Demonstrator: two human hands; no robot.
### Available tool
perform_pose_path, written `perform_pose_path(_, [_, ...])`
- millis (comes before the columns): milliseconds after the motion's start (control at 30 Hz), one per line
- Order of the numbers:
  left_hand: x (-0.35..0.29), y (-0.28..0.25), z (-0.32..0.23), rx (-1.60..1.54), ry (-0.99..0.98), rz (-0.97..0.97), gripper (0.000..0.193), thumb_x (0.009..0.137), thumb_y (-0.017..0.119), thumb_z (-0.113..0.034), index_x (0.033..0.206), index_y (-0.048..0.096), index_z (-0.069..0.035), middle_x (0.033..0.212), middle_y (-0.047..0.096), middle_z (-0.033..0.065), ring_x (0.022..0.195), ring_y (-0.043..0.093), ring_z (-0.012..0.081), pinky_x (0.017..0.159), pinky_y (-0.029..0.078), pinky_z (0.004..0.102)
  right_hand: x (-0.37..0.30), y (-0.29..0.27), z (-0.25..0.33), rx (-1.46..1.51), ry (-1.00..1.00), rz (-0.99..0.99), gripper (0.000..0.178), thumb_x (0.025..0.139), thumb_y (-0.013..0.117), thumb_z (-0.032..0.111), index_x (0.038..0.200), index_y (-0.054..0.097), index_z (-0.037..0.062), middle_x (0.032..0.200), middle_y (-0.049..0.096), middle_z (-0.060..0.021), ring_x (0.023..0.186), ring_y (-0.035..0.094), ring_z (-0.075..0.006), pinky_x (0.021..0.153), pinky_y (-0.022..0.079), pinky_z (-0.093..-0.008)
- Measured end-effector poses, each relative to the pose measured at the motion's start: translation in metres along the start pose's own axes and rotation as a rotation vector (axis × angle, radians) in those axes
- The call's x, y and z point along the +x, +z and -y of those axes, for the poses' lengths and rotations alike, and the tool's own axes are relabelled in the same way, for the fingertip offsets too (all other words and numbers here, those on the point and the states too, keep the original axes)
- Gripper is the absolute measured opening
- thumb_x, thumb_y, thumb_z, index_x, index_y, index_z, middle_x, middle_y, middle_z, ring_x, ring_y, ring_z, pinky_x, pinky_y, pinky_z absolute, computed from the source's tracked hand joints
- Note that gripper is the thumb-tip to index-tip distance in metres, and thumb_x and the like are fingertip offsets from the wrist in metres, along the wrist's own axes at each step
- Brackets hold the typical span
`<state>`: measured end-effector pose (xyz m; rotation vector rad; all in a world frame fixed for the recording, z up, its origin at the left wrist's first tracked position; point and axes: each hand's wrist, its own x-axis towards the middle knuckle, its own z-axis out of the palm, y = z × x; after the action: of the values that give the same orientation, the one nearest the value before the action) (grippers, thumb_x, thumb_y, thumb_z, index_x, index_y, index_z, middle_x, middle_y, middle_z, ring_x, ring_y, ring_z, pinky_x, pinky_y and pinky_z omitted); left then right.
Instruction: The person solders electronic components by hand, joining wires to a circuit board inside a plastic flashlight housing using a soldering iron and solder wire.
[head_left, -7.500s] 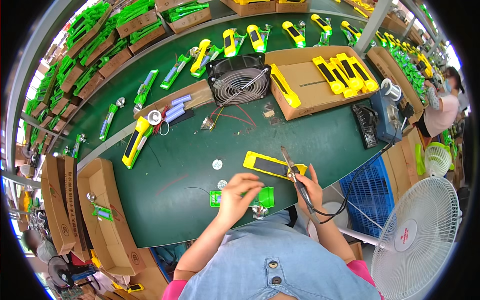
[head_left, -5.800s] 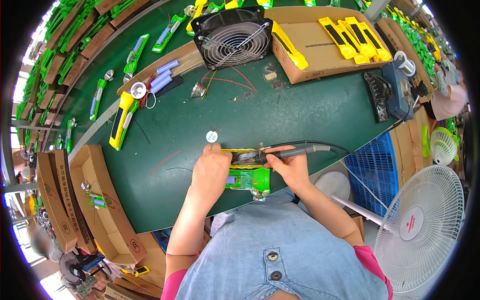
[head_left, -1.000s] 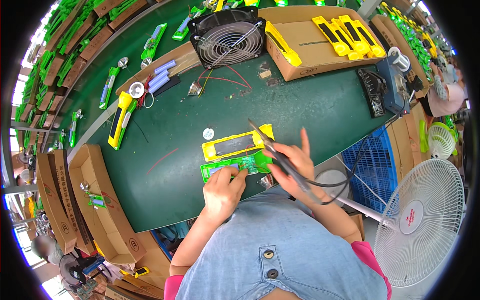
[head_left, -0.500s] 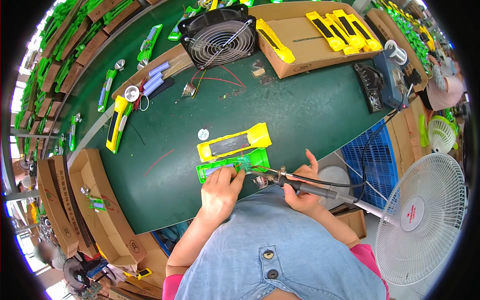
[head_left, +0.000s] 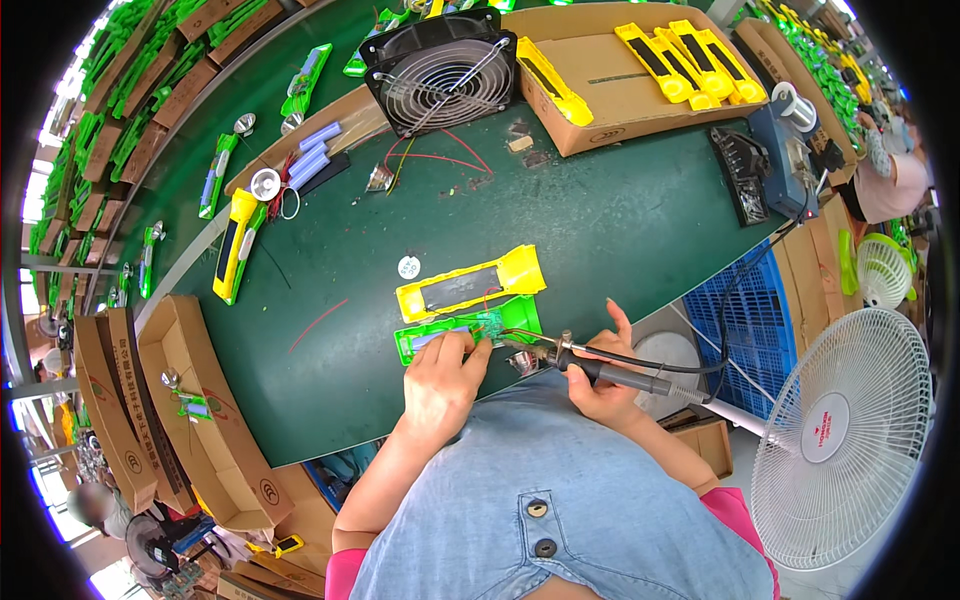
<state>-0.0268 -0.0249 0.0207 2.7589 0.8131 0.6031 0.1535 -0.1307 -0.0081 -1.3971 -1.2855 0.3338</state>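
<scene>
My right hand is wrapped around a soldering iron with a black cable and a thin metal tube along it. The iron's tip points left, at a small green circuit board inside a green flashlight housing. Bent fingers of my left hand grip the near edge of that housing, by a bluish battery cell. Whether the tip touches the board is too small to tell. A silvery lamp reflector lies just below the tip. Directly beyond is a yellow housing half with a dark panel.
A black metal-grilled fan stands at the back, beside a cardboard box of yellow housings. A blue soldering station with a solder spool sits far right. A white fan is nearby right; an open carton stands left.
Both hands and the iron stay almost where they were, with the tip still at the board. The view has shifted very slightly.
</scene>
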Motion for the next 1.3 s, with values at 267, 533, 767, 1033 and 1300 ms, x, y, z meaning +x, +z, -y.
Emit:
perform_pose_path(267, [-0.001, 0.001, -0.001, 0.014, -0.005, 0.005, 0.025, 0.063, 0.060, -0.005, 0.088, 0.063, -0.003, 0.073, 0.049, 0.0044, 0.066, 0.053, 0.0179, 0.055, 0.043, 0.0285, 0.001, -0.005, 0.004, -0.014, -0.012, 0.049, 0.021, 0.068, 0.067, 0.009, 0.087, 0.058, 0.0068, 0.063, 0.057, -0.0024, 0.054, 0.052, -0.0145, 0.099, 0.027, -0.0541])
perform_pose_path(533, [0.000, 0.002, -0.002, 0.033, -0.009, 0.001, 0.024, 0.064, 0.061, -0.005, 0.088, 0.063, -0.003, 0.073, 0.048, 0.0045, 0.066, 0.053, 0.0179, 0.055, 0.043, 0.0288, 0.011, -0.016, 0.003, -0.022, -0.015, -0.008, 0.024, 0.073, 0.064, 0.008, 0.096, 0.056, 0.0081, 0.065, 0.061, -0.0003, 0.057, 0.053, -0.0126, 0.100, 0.024, -0.0538])
perform_pose_path(767, [-0.001, 0.003, -0.002, 0.038, -0.015, 0.000, 0.025, 0.064, 0.060, -0.005, 0.088, 0.063, -0.003, 0.074, 0.048, 0.0049, 0.066, 0.053, 0.0185, 0.055, 0.043, 0.0290, 0.010, -0.018, -0.003, 0.005, 0.025, -0.072, 0.022, 0.074, 0.063, 0.009, 0.095, 0.057, 0.0075, 0.063, 0.062, 0.0003, 0.061, 0.054, -0.0122, 0.103, 0.020, -0.0500])
perform_pose_path(1033, [-0.006, 0.006, 0.003, -0.119, -0.092, -0.079, 0.023, 0.062, 0.064, -0.001, 0.084, 0.065, -0.006, 0.075, 0.054, 0.0050, 0.064, 0.055, 0.0209, 0.055, 0.045, 0.0313, 0.005, -0.018, -0.007, 0.075, 0.101, -0.253, 0.021, 0.073, 0.063, 0.008, 0.093, 0.059, 0.0046, 0.062, 0.061, -0.0017, 0.064, 0.053, -0.0111, 0.105, 0.018, -0.0480])
perform_pose_path(1300, [0.001, 0.007, 0.005, -0.166, -0.128, -0.093, 0.015, 0.065, 0.067, -0.003, 0.079, 0.063, -0.006, 0.074, 0.054, 0.0056, 0.065, 0.055, 0.0223, 0.056, 0.046, 0.0329, 0.007, -0.014, -0.005, 0.230, 0.195, -0.137, 0.017, 0.072, 0.061, 0.005, 0.090, 0.059, 0.0043, 0.062, 0.060, -0.0010, 0.063, 0.052, -0.0094, 0.105, 0.019, -0.0467])
